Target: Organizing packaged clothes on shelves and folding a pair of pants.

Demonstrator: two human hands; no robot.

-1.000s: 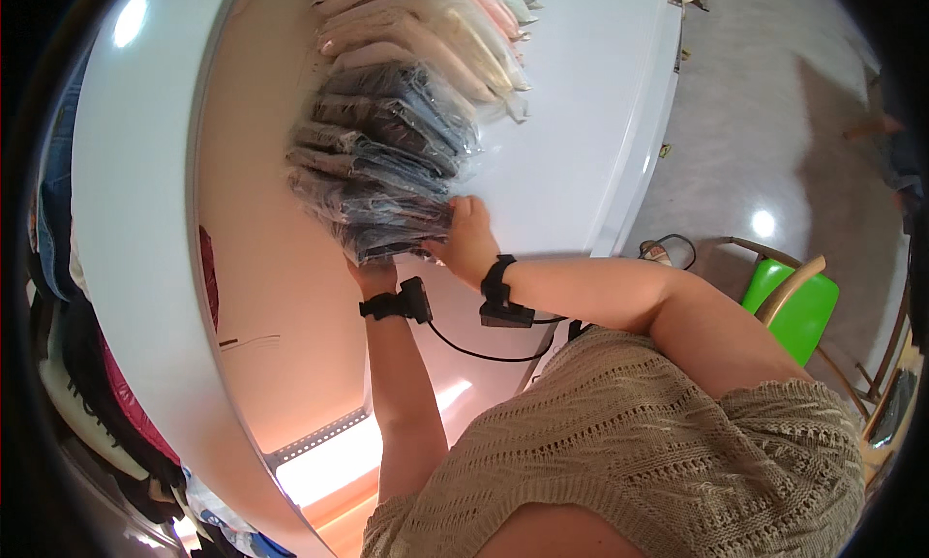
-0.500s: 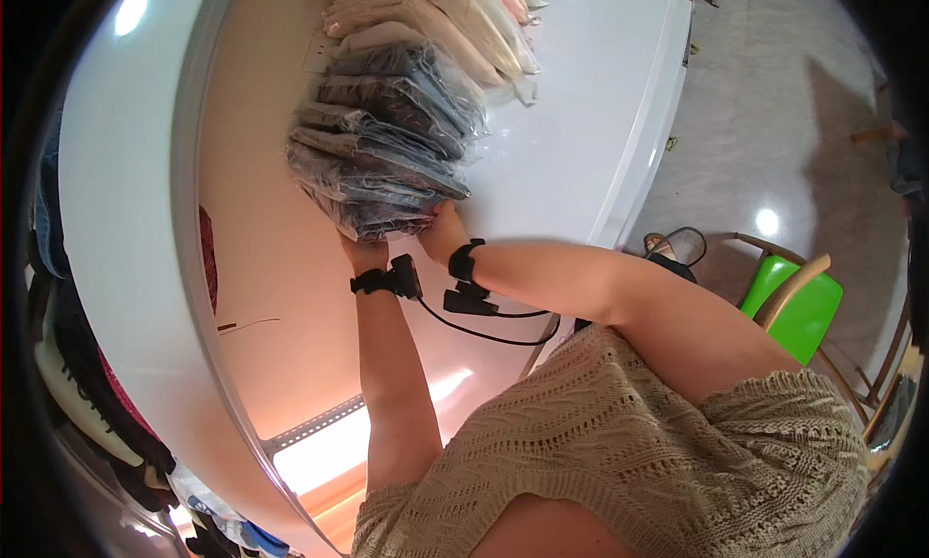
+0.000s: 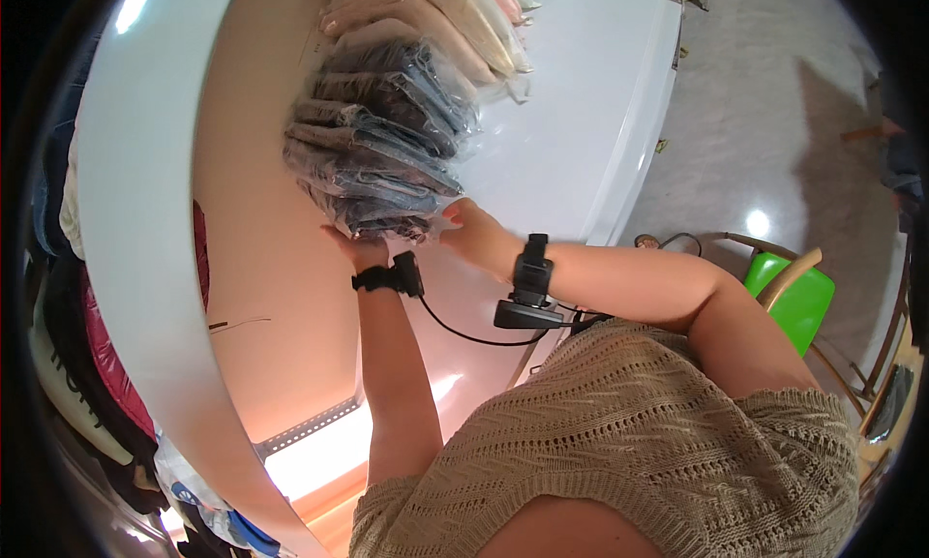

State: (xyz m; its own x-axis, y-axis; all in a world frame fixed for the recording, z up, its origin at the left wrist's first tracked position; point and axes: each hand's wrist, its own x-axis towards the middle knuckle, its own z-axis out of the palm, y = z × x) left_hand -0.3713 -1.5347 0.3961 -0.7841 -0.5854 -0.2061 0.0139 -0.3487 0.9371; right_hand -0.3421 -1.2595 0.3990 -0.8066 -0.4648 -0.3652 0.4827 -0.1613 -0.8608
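Observation:
A leaning row of folded dark blue-grey garments in clear plastic bags (image 3: pixel 373 156) lies on the white shelf (image 3: pixel 561 151). My left hand (image 3: pixel 358 251) is at the near end of this row, its thumb stretched out to the left. Its other fingers are partly hidden against the bags. To the right of the near bags, my right hand (image 3: pixel 472 231) has its fingers apart and slightly bent, with nothing seen in them. Both wrists carry black straps with small cabled devices.
Beyond the dark garments lie bagged pale pink and cream clothes (image 3: pixel 416 16). A white curved board (image 3: pixel 145 200) bounds the left side, with hanging clothes (image 3: pixel 106 355) past it. On the right, a green-seated chair (image 3: pixel 798 301) stands on the grey floor (image 3: pixel 735 122).
My right hand has come away from the bagged garments, moving right and turning at the wrist. My left hand has shifted slightly, its thumb now showing spread. The garments look nearly unmoved.

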